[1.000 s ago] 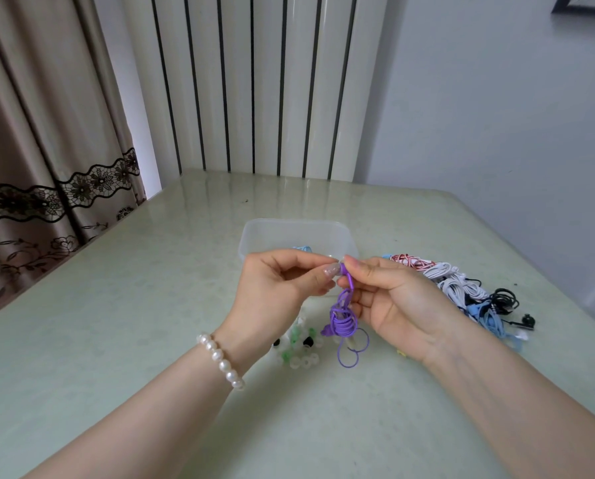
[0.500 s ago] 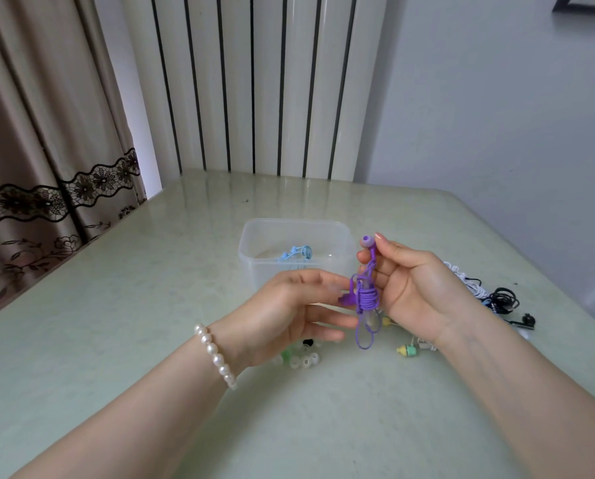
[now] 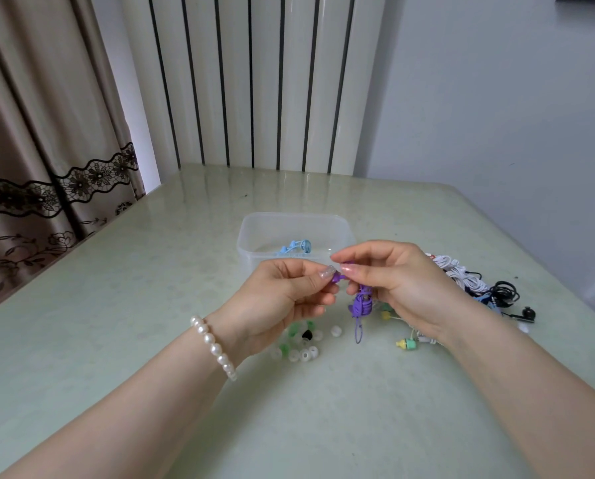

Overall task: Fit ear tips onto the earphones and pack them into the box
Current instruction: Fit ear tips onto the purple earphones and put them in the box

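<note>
- Hands meet above the table (image 3: 123, 305): left hand (image 3: 282, 302) and right hand (image 3: 392, 281) each pinch the purple earphones (image 3: 362, 300).
- Clear box (image 3: 254, 236) sits just beyond, blue earphones (image 3: 296, 246) inside.
- Loose ear tips (image 3: 306, 354) lie below.

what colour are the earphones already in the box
Light blue: the earphones lie coiled inside the clear box, seen best in the head view.

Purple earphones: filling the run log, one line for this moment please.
step: fitting tip | both hands pinch purple earphones | box: blue pair inside | loose tips on table
</note>
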Tool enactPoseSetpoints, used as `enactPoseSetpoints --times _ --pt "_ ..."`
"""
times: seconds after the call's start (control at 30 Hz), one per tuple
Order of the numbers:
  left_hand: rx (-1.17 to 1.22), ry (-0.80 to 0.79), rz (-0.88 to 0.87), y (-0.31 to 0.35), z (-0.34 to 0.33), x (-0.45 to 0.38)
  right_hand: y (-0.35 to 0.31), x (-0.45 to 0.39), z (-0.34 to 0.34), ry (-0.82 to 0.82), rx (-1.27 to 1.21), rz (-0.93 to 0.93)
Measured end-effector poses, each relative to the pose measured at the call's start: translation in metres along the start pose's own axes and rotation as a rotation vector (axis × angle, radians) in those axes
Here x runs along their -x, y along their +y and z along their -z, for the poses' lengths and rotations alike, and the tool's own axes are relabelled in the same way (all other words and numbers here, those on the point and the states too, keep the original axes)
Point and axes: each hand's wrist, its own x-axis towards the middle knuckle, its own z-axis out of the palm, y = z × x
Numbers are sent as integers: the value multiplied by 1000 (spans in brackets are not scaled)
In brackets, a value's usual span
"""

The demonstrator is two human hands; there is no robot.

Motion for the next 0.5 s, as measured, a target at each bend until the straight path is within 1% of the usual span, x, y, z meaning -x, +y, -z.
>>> enactPoseSetpoints --times 0.1,0.23,0.33,0.43,0.5 --pt "35 8 49 2 4 1 1 3 -5 -11 53 63" --pt "27 27 102 6 6 3 5 1 -13 92 152 197" --pt "-55 27 92 9 9 2 5 2 -17 91 227 269" --pt "-154 43 56 13 12 3 4 3 -19 68 220 273" --pt "-320 80 -3 15 17 2 4 2 -17 79 239 253"
